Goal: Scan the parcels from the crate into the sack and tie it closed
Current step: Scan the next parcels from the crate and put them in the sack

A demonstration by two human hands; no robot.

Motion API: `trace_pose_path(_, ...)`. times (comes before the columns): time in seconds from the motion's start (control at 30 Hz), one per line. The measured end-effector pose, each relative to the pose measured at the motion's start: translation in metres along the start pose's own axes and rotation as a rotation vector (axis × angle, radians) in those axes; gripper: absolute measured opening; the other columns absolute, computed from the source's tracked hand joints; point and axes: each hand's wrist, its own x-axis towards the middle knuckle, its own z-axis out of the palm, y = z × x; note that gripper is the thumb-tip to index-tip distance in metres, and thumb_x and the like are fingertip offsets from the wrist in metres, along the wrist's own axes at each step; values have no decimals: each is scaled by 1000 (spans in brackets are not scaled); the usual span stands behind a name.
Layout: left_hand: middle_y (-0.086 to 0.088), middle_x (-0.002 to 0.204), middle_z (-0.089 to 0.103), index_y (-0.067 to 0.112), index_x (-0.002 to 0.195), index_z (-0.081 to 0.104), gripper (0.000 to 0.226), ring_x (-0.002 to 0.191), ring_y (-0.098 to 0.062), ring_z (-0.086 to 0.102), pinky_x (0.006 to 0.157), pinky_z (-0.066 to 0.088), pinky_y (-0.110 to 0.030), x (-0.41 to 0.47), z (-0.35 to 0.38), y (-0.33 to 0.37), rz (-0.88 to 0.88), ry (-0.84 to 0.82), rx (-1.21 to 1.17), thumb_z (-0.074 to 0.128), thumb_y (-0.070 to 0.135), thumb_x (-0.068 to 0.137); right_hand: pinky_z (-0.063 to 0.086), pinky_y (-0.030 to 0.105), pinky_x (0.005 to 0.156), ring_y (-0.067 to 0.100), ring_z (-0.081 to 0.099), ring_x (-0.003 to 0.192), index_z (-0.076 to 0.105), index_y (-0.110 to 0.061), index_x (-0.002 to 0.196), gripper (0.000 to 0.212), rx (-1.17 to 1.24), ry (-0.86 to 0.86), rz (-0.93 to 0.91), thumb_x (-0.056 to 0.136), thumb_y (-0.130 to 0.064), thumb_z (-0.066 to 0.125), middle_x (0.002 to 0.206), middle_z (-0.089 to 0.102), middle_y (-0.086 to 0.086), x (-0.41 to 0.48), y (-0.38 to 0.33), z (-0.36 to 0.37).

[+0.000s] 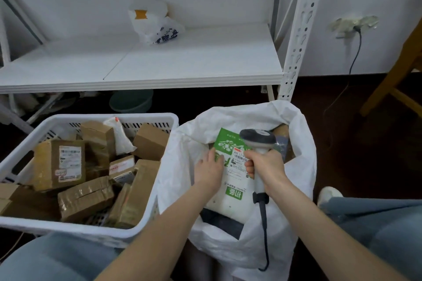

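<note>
Currently the left hand (209,170) lies on the left edge of a green-and-white plastic mailer parcel (233,187). Its fingers are fairly straight and rest on the printed face, not visibly curled round the edge. The parcel sits face up in the open mouth of the white woven plastic sack (301,166), label uppermost, on top of a dark grey flat parcel (221,221) lower in the sack.

The right hand (265,164) grips the handle of a grey-and-white handheld barcode scanner (258,138), fingers wrapped closed round it. The scanner head is above the parcel's white shipping label (238,162). A dark scanner cable (265,223) hangs from the handle base down the front of the sack.

A white slotted plastic crate (91,118) stands just beside the sack on its left, touching it. It holds many taped brown cardboard box parcels (61,164) piled at varied angles, plus one white soft-pack parcel (120,137) leaning near the far wall.

Behind is a white metal shelf (182,61) carrying a white printed plastic bag (155,23). A green basin (131,100) sits under the shelf. A wooden chair (395,75) stands at far right.
</note>
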Motion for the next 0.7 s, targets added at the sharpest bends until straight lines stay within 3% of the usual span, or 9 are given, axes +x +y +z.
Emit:
trace_pose_path(0.17,-10,144,36,13,137,41,46,124,-29,43,89,41,-36,1,-10,-32,-14,160,-164,47,10,91,40,23,40,14,48,38,61,-2,65,19,10,-50,36,83,-4,66,51,56,8,0,-3,29)
trace_pose_path(0.3,-9,128,48,13,132,48,42,114,-28,49,77,49,-37,-12,-22,-94,-170,432,-306,54,21,91,40,20,40,12,45,38,60,-5,73,12,72,-207,94,85,-3,64,50,53,6,-14,-15,66)
trace_pose_path(0.37,-9,126,49,13,130,48,40,112,-27,51,80,51,-38,-23,-24,-131,-327,486,-413,55,23,92,38,20,42,11,44,39,61,-6,80,8,63,-303,136,87,-5,63,53,52,5,-22,-17,89)
trace_pose_path(0.43,-8,131,49,15,133,46,42,116,-28,52,90,50,-41,-34,-17,-170,-510,384,-504,55,26,93,39,20,41,10,44,39,60,-7,83,6,39,-362,167,88,-8,63,55,52,4,-27,-15,114)
trace_pose_path(0.5,-12,133,51,12,136,45,47,117,-31,53,94,47,-41,-44,-2,-207,-654,156,-581,55,31,94,39,19,39,10,45,37,58,-6,85,7,58,-386,192,89,-9,62,53,52,3,-29,-12,138)
trace_pose_path(0.63,-12,132,56,8,130,54,50,121,-32,53,100,45,-41,-63,37,-247,-702,-89,-970,62,37,91,42,21,42,10,46,38,59,-5,87,6,101,-381,247,90,-9,61,55,53,5,-29,0,178)
trace_pose_path(0.7,-10,136,52,6,134,50,60,125,-33,50,103,43,-39,-63,53,-251,-693,-207,-1025,64,42,89,42,21,41,11,46,38,59,-4,86,6,86,-394,285,90,-9,62,55,52,5,-29,8,193)
